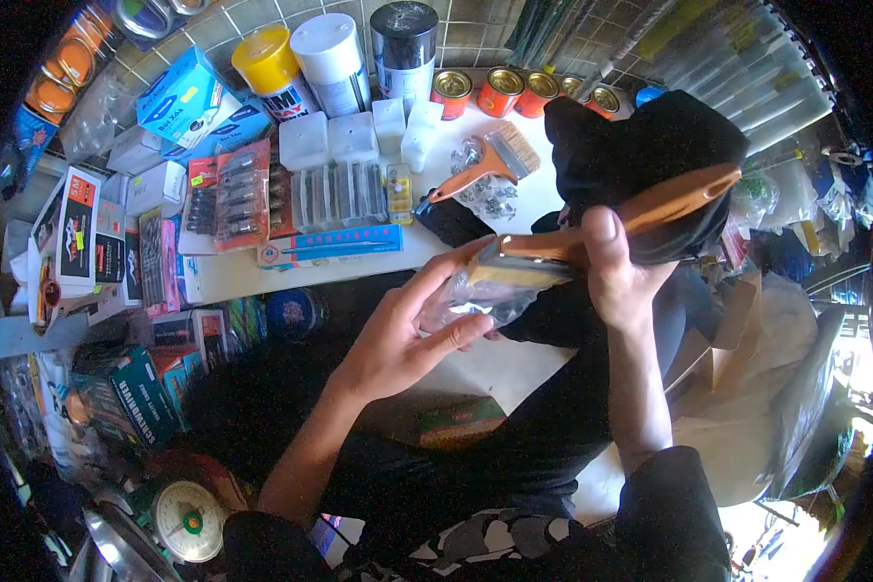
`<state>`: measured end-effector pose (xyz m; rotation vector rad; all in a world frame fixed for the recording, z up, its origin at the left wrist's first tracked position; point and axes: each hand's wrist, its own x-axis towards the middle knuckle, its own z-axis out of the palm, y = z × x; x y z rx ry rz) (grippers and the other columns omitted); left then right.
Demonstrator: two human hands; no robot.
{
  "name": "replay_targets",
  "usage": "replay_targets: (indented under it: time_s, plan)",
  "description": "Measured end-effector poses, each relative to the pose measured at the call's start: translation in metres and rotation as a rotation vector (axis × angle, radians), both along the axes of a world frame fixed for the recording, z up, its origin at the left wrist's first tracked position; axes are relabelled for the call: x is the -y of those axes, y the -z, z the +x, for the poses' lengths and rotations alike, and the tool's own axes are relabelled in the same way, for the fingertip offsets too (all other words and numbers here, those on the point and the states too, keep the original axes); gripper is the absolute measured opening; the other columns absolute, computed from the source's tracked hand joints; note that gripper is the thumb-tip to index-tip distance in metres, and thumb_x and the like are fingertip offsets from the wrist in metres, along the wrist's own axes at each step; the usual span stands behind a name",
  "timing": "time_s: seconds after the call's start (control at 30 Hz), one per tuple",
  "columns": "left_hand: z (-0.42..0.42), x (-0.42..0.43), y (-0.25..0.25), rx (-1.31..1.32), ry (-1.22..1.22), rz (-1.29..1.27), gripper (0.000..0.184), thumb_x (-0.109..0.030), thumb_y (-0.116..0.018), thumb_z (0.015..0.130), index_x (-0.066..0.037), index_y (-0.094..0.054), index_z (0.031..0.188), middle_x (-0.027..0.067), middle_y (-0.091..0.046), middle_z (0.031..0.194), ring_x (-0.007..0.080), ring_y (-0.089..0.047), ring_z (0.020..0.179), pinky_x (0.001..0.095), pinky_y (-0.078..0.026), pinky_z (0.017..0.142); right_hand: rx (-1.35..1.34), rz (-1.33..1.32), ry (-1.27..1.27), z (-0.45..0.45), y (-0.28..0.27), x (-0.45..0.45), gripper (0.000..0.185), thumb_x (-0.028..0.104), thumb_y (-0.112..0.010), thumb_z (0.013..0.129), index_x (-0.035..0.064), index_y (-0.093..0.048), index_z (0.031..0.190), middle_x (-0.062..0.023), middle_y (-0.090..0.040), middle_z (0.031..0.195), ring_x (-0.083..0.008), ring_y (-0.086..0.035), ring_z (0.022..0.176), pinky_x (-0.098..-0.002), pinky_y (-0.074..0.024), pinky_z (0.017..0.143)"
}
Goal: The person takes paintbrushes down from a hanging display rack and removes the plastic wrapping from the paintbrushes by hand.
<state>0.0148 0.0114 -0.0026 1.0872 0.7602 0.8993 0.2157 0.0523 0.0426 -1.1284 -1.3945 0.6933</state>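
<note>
A paintbrush with a brown wooden handle is held level in front of me. My right hand is closed around it, the thumb pressed on the handle near the metal band. Clear plastic wrap surrounds the brush's bristle end. My left hand grips that wrapped end between thumb and fingers. On the white tabletop beyond, a second paintbrush lies over a clear bag of small metal pieces. A black cloth-like item sits behind the held handle.
Spray cans and small orange tins line the back of the table. Clear plastic boxes and carded packs stand left of centre. A dial scale is at lower left, an opened cardboard box at right.
</note>
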Motion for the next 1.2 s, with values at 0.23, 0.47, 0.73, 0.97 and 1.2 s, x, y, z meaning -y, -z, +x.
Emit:
replay_targets:
  time_s: [0.23, 0.47, 0.73, 0.97, 1.2]
  plan:
    - [-0.005, -0.003, 0.014, -0.218, -0.178, 0.307, 0.031, -0.017, -0.062, 0.096, 0.002, -0.059, 0.121, 0.0095, -0.068, 0.101, 0.0114, -0.065, 0.086, 0.0275, -0.055, 0.074, -0.016, -0.024, -0.179, 0.011, 0.006, -0.003, 0.037, 0.022, -0.081, 0.081, 0.0015, -0.061, 0.105, -0.0024, -0.064, 0.095, -0.0128, -0.061, 0.085, -0.0292, -0.0518, 0.076]
    - [-0.008, -0.009, 0.019, -0.201, -0.254, 0.219, 0.025, -0.02, -0.059, 0.098, 0.003, -0.062, 0.107, 0.0079, -0.068, 0.092, 0.01, -0.064, 0.084, 0.0266, -0.054, 0.071, 0.123, -0.153, 0.095, 0.015, 0.017, -0.044, 0.042, 0.015, -0.046, 0.103, -0.0054, -0.044, 0.14, -0.014, -0.058, 0.123, -0.0126, -0.054, 0.111, -0.0291, -0.0432, 0.098]
    - [-0.013, -0.012, 0.015, -0.25, -0.336, 0.239, 0.021, -0.015, -0.056, 0.099, 0.004, -0.061, 0.107, 0.0092, -0.067, 0.096, 0.0119, -0.065, 0.086, 0.0277, -0.058, 0.074, 0.829, -0.24, 0.145, 0.061, 0.094, -0.076, 0.067, 0.054, -0.067, 0.084, -0.0021, -0.058, 0.12, -0.0273, -0.066, 0.102, -0.0406, -0.065, 0.1, -0.047, -0.0497, 0.086]
    - [-0.013, -0.01, 0.007, 0.008, -0.348, 0.034, 0.022, -0.014, -0.056, 0.099, 0.004, -0.059, 0.11, 0.0115, -0.064, 0.11, 0.0185, -0.064, 0.101, 0.0327, -0.061, 0.08, 0.626, -0.382, -0.083, 0.032, 0.005, -0.05, 0.061, 0.046, -0.058, 0.094, -0.0034, -0.053, 0.13, -0.0209, -0.066, 0.113, -0.0314, -0.062, 0.109, -0.0394, -0.0463, 0.095]
    - [-0.006, -0.009, 0.01, -0.045, -0.294, 0.08, 0.023, -0.013, -0.055, 0.099, 0.003, -0.056, 0.115, 0.0114, -0.062, 0.112, 0.0184, -0.062, 0.104, 0.0327, -0.06, 0.082, -0.163, -0.33, -0.449, 0.0, -0.003, -0.028, 0.043, 0.014, -0.066, 0.093, 0.0, -0.05, 0.131, -0.0052, -0.064, 0.102, -0.0127, -0.059, 0.101, -0.0286, -0.0454, 0.093]
